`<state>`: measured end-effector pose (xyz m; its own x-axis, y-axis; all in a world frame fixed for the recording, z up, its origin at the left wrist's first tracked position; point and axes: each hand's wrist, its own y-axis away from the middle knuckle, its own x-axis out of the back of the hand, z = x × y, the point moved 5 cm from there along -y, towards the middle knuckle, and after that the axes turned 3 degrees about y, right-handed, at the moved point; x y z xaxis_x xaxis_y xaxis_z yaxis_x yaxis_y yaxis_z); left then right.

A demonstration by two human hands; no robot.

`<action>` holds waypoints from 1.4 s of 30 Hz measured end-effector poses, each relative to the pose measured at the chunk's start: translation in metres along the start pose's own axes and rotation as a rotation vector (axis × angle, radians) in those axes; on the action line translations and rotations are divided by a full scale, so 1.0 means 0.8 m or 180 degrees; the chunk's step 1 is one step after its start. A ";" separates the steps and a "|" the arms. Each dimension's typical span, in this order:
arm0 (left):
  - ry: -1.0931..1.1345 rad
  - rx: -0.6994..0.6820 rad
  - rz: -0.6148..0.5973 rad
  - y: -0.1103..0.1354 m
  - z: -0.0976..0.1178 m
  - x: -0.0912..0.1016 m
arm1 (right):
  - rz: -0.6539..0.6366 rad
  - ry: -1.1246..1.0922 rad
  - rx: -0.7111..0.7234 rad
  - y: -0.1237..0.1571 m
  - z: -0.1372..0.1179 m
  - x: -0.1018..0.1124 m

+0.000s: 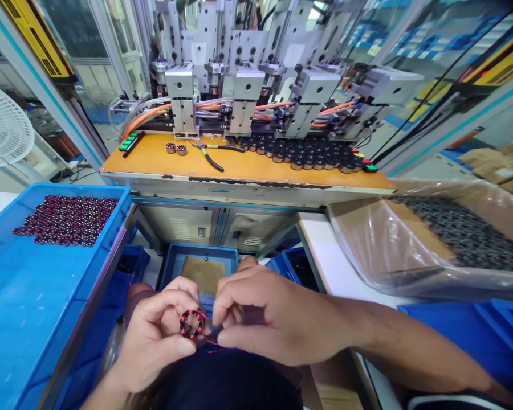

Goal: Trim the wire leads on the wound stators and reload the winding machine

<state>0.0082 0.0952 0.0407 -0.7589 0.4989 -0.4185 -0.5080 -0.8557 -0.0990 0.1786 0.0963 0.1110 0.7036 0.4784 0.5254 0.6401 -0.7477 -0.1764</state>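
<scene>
My left hand [158, 333] is closed round a small ring-shaped motor stator [191, 324] wound with red wire, its open centre turned up toward me. Just to the right, my right hand [260, 310] has its thumb and forefinger brought together beside the stator. Thin red wire ends [211, 341] run from the stator toward those fingertips. The fingers seem to pinch the wire, though the contact point is small and partly hidden. Both hands are above my lap, in front of the machine bench.
Cutting pliers [211, 155], two loose stators [176, 148] and many dark stators [308, 152] lie on the orange bench [154, 165] under the machine [243, 85]. A blue tray [25, 307] holds wound stators on the left. A plastic-lined carton [367, 228] of dark parts stands right.
</scene>
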 end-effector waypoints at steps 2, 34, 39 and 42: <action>0.0184 0.0085 -0.0093 0.002 -0.001 -0.003 | 0.0282 0.0574 0.0534 0.004 -0.005 0.008; -0.0438 -0.0139 0.0403 0.004 0.002 -0.002 | 0.2031 0.0919 0.1218 0.012 0.007 -0.037; -0.0325 0.0334 0.0359 0.015 -0.014 -0.006 | 0.1994 0.0973 0.1194 0.016 0.012 -0.041; -0.0115 0.0202 0.0413 0.016 -0.020 -0.005 | 0.1950 0.1088 0.0939 0.017 0.014 -0.045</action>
<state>0.0112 0.0796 0.0267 -0.8334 0.3903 -0.3913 -0.4285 -0.9035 0.0115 0.1655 0.0746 0.0803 0.8559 -0.1878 0.4819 0.2554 -0.6567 -0.7096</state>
